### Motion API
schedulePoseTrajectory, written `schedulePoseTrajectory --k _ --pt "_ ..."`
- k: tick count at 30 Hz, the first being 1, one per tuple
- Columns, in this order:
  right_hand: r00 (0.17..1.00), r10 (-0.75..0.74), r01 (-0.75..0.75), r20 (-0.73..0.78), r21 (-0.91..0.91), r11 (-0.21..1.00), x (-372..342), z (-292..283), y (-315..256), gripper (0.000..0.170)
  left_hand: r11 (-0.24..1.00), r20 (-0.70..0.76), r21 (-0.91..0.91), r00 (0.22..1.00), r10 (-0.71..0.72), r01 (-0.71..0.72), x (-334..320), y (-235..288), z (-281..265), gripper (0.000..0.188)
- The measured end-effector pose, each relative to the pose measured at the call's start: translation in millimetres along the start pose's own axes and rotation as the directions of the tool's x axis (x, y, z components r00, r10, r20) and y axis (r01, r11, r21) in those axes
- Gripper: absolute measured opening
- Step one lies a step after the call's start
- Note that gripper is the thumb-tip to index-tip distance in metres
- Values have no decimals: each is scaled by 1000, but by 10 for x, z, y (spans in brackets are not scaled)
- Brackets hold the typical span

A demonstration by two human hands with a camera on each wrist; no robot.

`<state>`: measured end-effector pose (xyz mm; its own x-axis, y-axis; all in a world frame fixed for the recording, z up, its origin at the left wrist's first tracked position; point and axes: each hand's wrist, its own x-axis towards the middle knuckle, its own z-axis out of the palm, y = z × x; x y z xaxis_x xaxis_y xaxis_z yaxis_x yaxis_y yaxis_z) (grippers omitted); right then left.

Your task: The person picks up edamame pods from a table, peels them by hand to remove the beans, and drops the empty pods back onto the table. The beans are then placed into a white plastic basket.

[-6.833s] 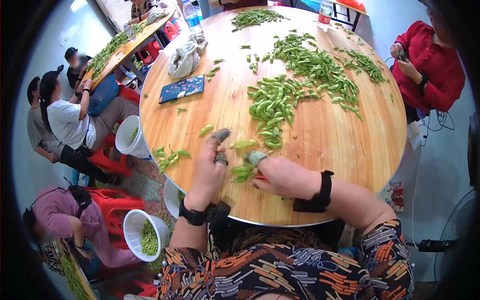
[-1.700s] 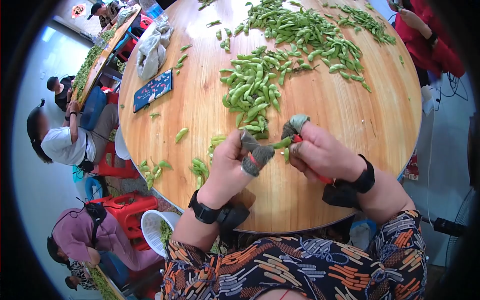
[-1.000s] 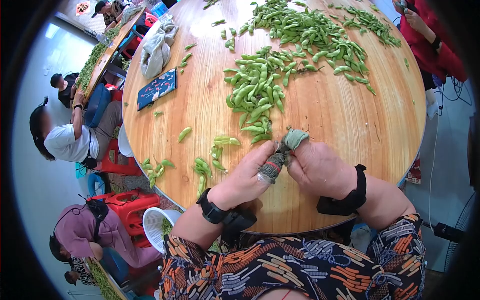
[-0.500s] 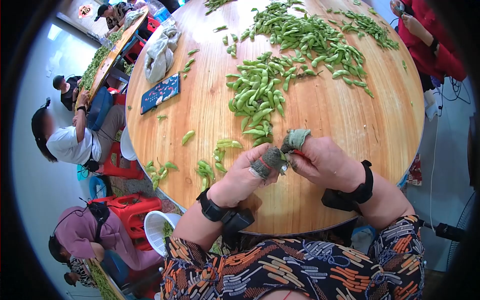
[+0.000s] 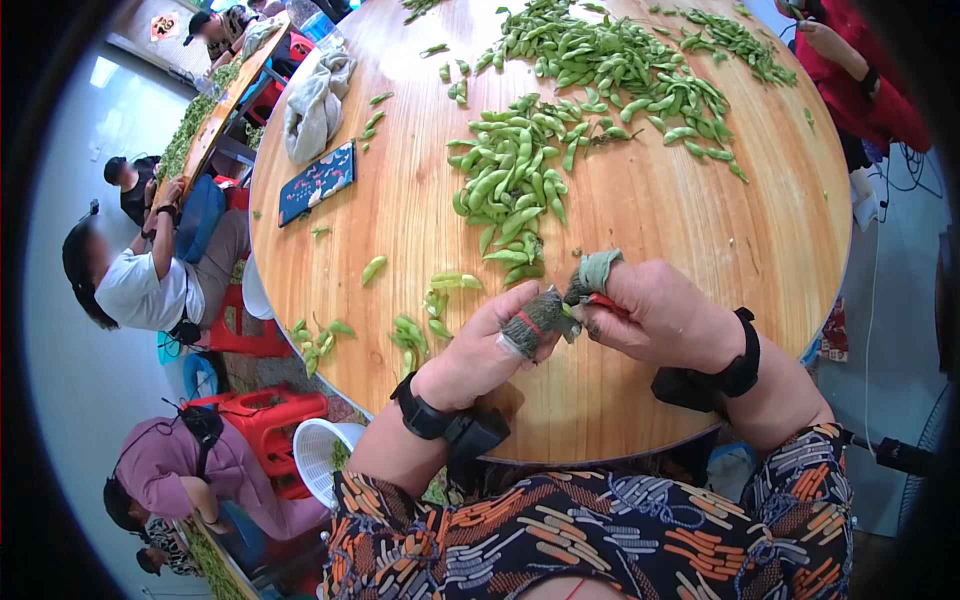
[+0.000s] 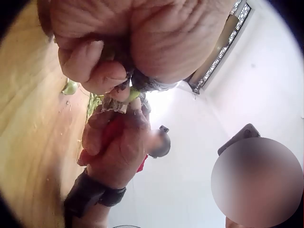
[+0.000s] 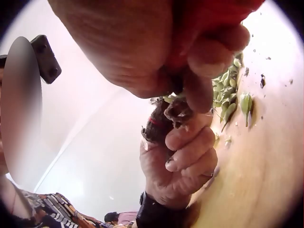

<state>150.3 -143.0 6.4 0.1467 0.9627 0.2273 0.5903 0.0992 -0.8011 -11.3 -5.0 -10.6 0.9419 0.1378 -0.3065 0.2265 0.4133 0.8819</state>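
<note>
Above the near part of the round table, both hands meet almost fingertip to fingertip. My left hand (image 5: 478, 355), with grey knitted covers on thumb and finger, pinches a green edamame pod (image 5: 567, 312), mostly hidden by the fingers. A green bit of the pod (image 6: 135, 95) shows between the hands in the left wrist view. My right hand (image 5: 668, 312), its thumb wrapped in grey-green cloth, grips a red-handled tool (image 7: 209, 21) whose working end is hidden. Just beyond the hands lies a heap of edamame pods (image 5: 508, 180); a few opened-looking pods (image 5: 408, 335) lie left of my left hand.
A larger pod pile (image 5: 610, 60) covers the far side of the wooden table (image 5: 690, 220). At left lie a blue floral booklet (image 5: 317, 184) and a grey cloth (image 5: 315, 105). A white basket (image 5: 322, 455) stands below the left edge. Other people sit around.
The hands came together from further apart, and more pods now lie left of the left hand than at first. Over the last half second the hands have barely shifted.
</note>
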Motion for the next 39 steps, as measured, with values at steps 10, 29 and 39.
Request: schedulePoseTrajectory --k 10,29,39 --pt "980 143 -150 140 47 988 -4 -48 -14 6 991 41 132 998 -42 36 3 64 27 13" --pt "847 471 -510 246 627 589 78 29 -60 10 993 -23 -111 999 -42 39 7 90 46 7" --pt "849 503 -510 162 499 701 81 -4 -57 11 982 -97 140 985 144 -130 28 -21 31 12"
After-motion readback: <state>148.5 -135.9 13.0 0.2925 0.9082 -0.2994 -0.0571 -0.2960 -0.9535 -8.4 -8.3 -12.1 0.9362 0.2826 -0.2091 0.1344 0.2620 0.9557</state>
